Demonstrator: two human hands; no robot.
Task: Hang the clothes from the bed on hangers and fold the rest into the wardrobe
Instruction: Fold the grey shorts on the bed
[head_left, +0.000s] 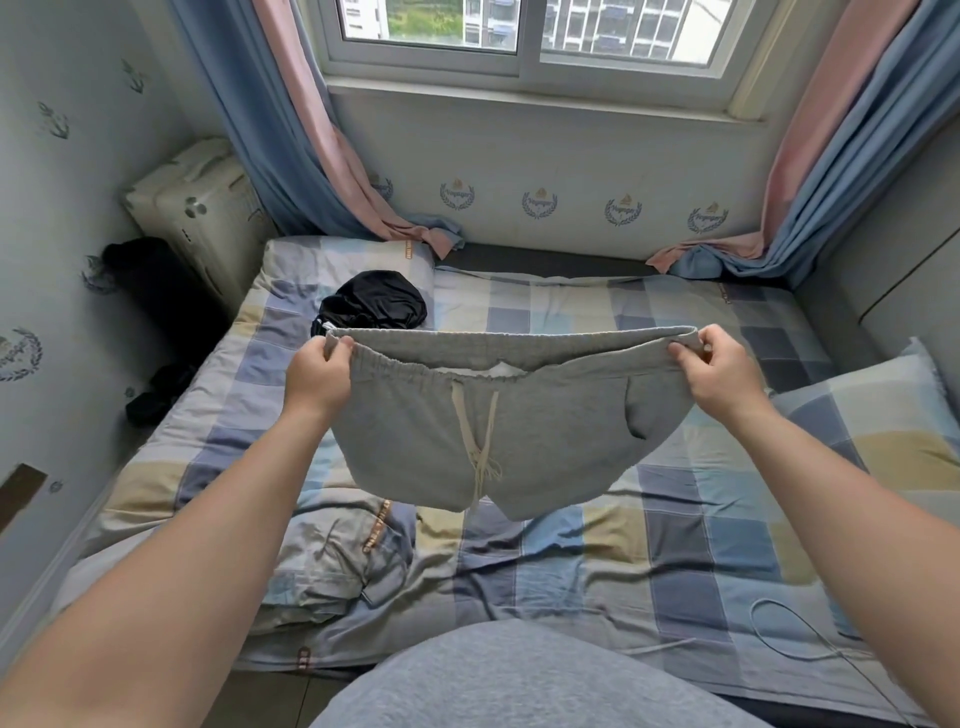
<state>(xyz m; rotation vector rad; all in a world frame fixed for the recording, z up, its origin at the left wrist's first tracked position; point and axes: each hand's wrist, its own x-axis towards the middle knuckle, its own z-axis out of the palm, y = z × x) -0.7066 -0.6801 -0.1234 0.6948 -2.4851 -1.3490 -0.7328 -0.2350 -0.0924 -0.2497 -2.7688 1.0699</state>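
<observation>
Grey shorts held up by the waistband over a checked bed, left hand and right hand pinching either end, black garment behind

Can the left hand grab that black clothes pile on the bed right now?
Probably not yet: the left hand grips the waistband of the grey shorts. The black pile lies just beyond it on the bed, nothing between, so letting go should free it.

Daylight comes through the window ahead of me; blue-and-pink curtains hang either side of it, crest-patterned wallpaper below it, a cream suitcase down to its left.
</observation>
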